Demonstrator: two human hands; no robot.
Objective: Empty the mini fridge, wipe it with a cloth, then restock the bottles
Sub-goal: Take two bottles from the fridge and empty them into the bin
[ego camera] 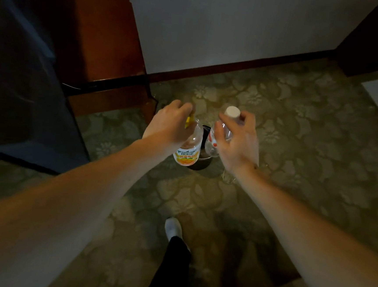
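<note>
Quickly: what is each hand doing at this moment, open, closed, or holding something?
Left hand: closed on the top of the juice bottle.
Right hand: closed around the clear bottle with the white cap.

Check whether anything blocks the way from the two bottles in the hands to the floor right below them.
A dark can stands on the carpet directly beneath, between the juice bottle in the left hand and the clear bottle in the right hand. Carpet beside it looks free.
</note>
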